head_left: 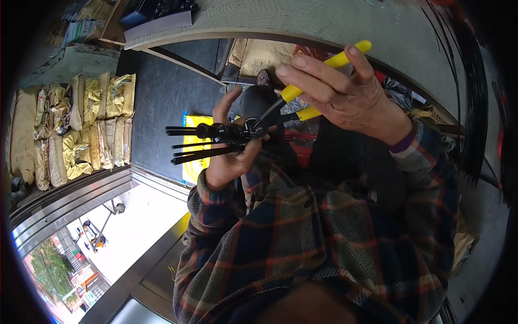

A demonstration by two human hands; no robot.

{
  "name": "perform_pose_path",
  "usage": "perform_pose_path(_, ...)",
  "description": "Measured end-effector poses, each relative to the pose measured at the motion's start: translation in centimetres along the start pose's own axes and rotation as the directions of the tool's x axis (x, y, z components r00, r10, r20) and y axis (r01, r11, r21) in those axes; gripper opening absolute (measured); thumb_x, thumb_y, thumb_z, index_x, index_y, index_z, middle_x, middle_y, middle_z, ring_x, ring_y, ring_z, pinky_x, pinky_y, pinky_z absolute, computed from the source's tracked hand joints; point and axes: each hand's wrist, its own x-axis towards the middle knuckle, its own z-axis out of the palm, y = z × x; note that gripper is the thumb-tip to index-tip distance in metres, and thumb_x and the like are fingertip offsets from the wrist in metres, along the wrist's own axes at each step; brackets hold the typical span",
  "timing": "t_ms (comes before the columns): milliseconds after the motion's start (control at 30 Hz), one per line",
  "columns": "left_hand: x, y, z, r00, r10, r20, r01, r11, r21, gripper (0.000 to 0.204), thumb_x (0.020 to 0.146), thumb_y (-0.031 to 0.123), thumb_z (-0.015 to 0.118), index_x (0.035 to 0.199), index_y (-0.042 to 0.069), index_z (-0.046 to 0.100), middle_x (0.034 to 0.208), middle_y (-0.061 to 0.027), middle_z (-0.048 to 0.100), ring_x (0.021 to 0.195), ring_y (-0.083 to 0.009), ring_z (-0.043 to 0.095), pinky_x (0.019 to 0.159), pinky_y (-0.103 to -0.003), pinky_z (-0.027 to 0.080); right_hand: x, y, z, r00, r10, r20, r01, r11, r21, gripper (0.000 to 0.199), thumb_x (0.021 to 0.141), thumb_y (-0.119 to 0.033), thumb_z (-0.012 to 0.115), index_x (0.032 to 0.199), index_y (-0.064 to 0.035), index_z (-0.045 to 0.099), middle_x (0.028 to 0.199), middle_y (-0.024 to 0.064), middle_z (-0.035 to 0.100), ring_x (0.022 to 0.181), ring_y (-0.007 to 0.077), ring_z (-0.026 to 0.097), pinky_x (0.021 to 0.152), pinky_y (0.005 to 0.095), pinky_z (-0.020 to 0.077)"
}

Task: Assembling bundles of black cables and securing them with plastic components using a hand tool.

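My left hand (229, 164) is closed around a bundle of several thin black rods (189, 156), whose ends point left. Among them a thicker black tube (213, 131) shows a round open end. My right hand (345, 94) holds yellow-handled pliers (294, 93), with the upper handle lying across the fingers and the lower handle apart from it below. The dark jaws of the pliers meet the bundle just right of the left hand. Whether they grip a rod there I cannot make out.
A workbench (302, 21) curves across the top. Rows of brown-wrapped packages (81, 129) lie at left on the dark floor (162, 97). A yellow bag (197, 162) lies below my left hand. Long black strips (475, 108) hang at right, and a bright doorway (145, 216) opens lower left.
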Motion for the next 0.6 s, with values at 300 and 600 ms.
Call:
perform_pose_path(300,0.0,-0.9,-0.1,0.997,-0.030,-0.075,0.028,0.999,-0.029,0.077,0.073,-0.004,0.059,0.137,0.000,0.017,0.069,0.0022,0.050,0.059,-0.0034,0.042,0.060,-0.017,0.037,-2.2,-2.1,-2.8,0.869,0.099,0.485,-0.382,0.757,0.530,0.015,0.077,-0.010,0.060,0.091,-0.0062,0.057,0.102,0.0046,0.050,0.089,0.0195,0.053,0.075,0.0307,0.0465)
perform_pose_path(600,-0.2,-0.8,0.5,0.987,-0.003,0.162,0.029,0.987,-0.161,0.064,0.071,0.052,0.066,0.103,-0.002,0.053,0.099,-0.0110,0.055,0.088,-0.0172,0.054,0.080,-0.030,0.041,-3.2,1.7,-3.0,0.530,-0.501,0.684,-0.844,-0.387,0.371,0.053,0.073,-0.018,0.071,0.113,-0.0016,0.039,0.099,0.0136,0.058,0.067,0.0166,0.063,0.056,0.0276,0.0517)
